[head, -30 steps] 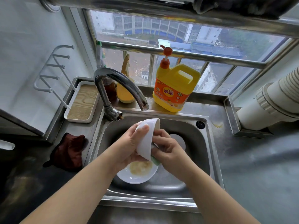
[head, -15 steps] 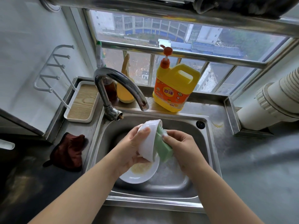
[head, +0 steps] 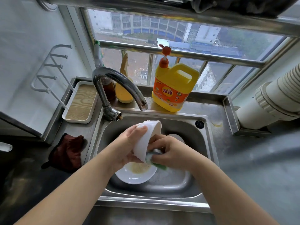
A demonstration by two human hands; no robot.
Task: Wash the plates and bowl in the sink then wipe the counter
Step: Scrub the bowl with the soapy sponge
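Over the steel sink (head: pixel 180 125) my left hand (head: pixel 128 143) grips a white bowl (head: pixel 146 138), tipped on its side with the opening facing right. My right hand (head: pixel 168 151) presses a green sponge (head: pixel 158 164) against the bowl's lower rim and inside. Below them a white plate (head: pixel 129 176) with yellowish residue lies tilted on the sink floor. Part of another white dish (head: pixel 177 138) shows behind my right hand.
The curved tap (head: pixel 116 82) arches over the sink's back left, not running. A yellow detergent jug (head: pixel 173 88) stands on the sill. A dark red cloth (head: pixel 68 151) lies on the left counter beside a wood-lined tray (head: pixel 81 103). A white duct (head: pixel 272 98) is at right.
My right hand with the sponge has gone down from the bowl's upper inside to its lower rim. The bowl stays tipped in my left hand.
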